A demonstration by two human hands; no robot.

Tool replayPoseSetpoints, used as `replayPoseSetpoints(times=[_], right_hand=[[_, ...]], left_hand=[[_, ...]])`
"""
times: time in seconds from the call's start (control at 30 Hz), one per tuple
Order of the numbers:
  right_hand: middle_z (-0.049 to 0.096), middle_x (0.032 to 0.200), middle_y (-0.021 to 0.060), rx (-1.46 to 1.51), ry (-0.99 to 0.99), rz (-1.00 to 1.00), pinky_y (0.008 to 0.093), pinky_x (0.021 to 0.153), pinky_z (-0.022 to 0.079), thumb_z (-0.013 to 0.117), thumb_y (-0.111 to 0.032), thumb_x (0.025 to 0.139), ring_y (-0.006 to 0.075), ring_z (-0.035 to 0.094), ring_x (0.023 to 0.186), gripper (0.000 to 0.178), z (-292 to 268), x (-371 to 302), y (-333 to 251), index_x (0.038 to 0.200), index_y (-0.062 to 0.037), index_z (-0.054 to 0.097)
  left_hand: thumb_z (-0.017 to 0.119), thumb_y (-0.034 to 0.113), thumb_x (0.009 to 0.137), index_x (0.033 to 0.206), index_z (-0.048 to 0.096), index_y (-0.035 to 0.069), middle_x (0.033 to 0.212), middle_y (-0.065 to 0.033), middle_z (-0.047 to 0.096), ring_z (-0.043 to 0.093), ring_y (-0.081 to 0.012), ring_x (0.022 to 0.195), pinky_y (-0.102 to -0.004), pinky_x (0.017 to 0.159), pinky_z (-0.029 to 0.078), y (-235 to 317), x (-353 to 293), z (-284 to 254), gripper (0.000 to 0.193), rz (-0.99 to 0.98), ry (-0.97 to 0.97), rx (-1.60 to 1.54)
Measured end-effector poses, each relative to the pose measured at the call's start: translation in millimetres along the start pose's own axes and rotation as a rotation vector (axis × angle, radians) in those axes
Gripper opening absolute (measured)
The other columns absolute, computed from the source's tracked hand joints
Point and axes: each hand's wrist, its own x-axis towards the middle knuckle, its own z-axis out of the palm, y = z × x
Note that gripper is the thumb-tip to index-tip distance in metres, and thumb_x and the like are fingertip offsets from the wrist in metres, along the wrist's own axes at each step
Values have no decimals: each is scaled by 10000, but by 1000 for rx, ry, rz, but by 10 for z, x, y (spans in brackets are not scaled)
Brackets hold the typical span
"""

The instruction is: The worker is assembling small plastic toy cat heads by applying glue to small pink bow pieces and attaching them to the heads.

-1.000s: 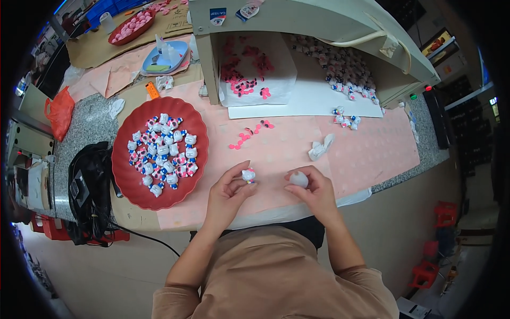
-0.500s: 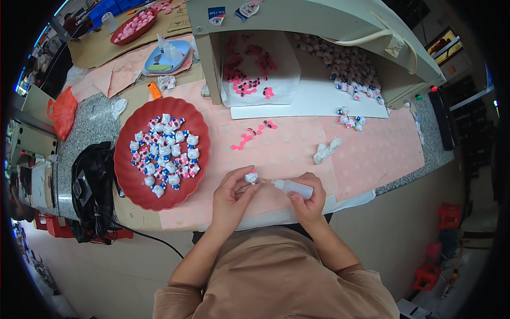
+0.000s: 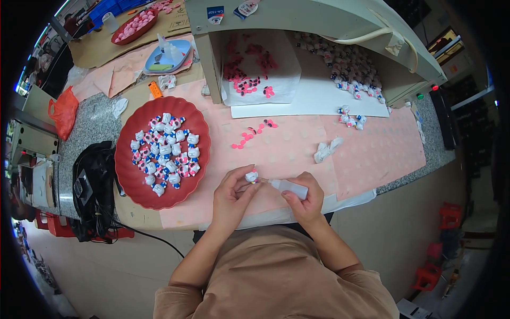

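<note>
Our left grip (image 3: pixel 229 195) pinches the small white cat-headed figurine (image 3: pixel 251 177); our right grip (image 3: pixel 312 203), around the translucent plastic bottle (image 3: pixel 289 187), should squeeze gently.

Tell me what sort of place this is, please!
Probably a toy workshop. A red tray holds many little cat-like figures, more lie under a grey hood, and the person's right hand holds a small bottle.

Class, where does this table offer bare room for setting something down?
Free: pink paper between the pink pieces and crumpled tissue, and right of that tissue, below the loose figures. Crowded: red tray, its middle filled with figures, and the gap between left hand and right hand, taken by a bottle and a small figure.
</note>
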Motion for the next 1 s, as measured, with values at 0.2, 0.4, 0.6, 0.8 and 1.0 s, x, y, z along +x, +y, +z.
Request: replayPoseSetpoints(times=[0.2, 0.4, 0.6, 0.8, 1.0], right_hand=[[638, 836, 129, 1, -8, 23, 301, 601, 465, 799, -85, 751, 226, 587, 675, 316, -1, -8, 0, 992, -16, 606], [641, 830, 123, -2, -12, 21, 305, 599, 465, 805, -89, 746, 227, 586, 675, 321, 1, 12, -21, 988, -18, 605], [632, 809, 119, 26, -43, 37, 305, 588, 457, 808, -89, 743, 226, 579, 666, 320, -7, 2, -13, 977, -20, 601], [616, 784, 111, -8, -23, 43, 303, 578, 446, 803, -88, 748, 222, 563, 649, 304, -24, -4, -30, 961, -20, 597], [617, 792, 104, 46, 35, 40, 298, 574, 439, 795, -85, 758, 208, 554, 646, 296, -1, -15, 0, 965, -20, 594]], left_hand=[[620, -79, 866, 1265, 537, -1, 1194, -76, 532, 629, -173, 1066, -260, 876, 542, -1, 5, -2, 414, 14, -4, 19], [623, -73, 867, 1267, 539, 5, 1216, -84, 527, 630, -175, 1065, -260, 866, 547, -8, 12, 5, 416, 41, -10, 69], [612, -80, 876, 1290, 507, -11, 1128, -69, 592, 630, -155, 1028, -257, 888, 527, 14, 7, 18, 432, 21, -3, 108], [609, -66, 886, 1301, 496, -6, 1114, -77, 626, 626, -140, 1025, -251, 874, 525, 9, 4, 20, 434, 7, 3, 99], [597, -74, 890, 1268, 493, -15, 1165, -104, 612, 620, -156, 1058, -258, 884, 522, 53, 1, 26, 397, -27, -14, 12]])
